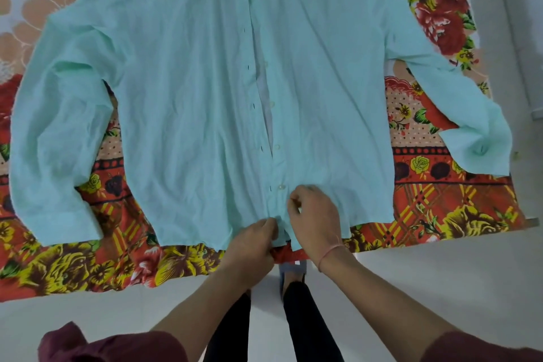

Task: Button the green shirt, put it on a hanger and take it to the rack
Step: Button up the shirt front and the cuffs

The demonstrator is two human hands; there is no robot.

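Illumination is even, diffuse and moderately bright. No single source is identifiable, though it is probably overhead. Shadows are faint and soft-edged: a narrow band runs along the hem of the shirt. No glare, no clipped highlights. Wide-angle distortion curves the cloth edges toward the frame corners. Overall sharpness is low — fabric texture is smeared, and the maroon cuffs at the bottom edge are soft.

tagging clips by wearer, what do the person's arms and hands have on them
Dark maroon sleeves end near the elbows, leaving both forearms bare. A thin pinkish-red thread band circles the right wrist. Left hand and right hand wear no gloves.
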